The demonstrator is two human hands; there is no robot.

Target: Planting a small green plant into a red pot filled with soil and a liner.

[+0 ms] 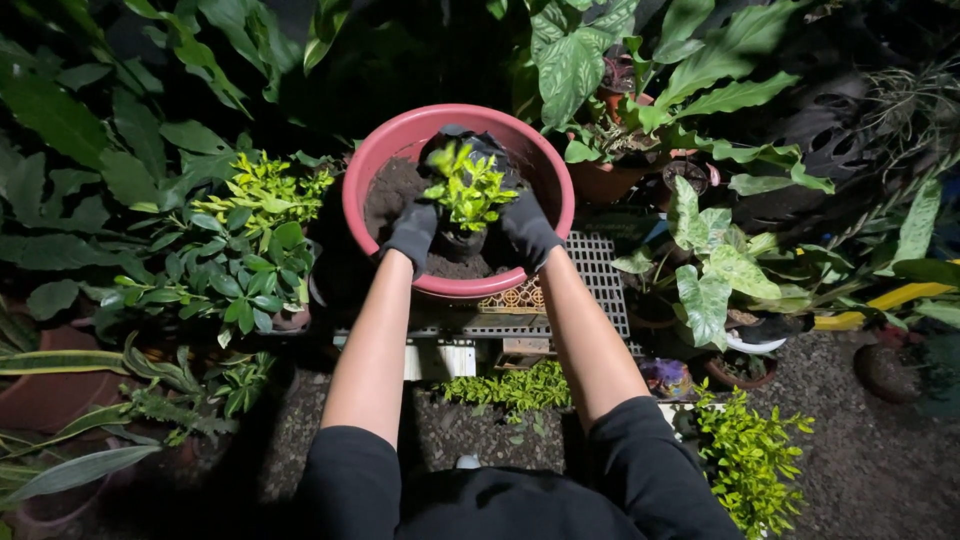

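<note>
Left hand (412,232) and right hand (528,228), dark gloves, apparently cupping leafy seedling (467,186), round pink pot (380,150)

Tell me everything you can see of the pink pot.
The pink pot is round and wide, plastic-looking, with a rolled rim. It stands upright on a grey grid stand among leafy plants. Dark soil fills it partway. Inside, the gloved left hand and right hand flank a small yellow-green plant held in the soil. The wrists cross the near rim.
</note>
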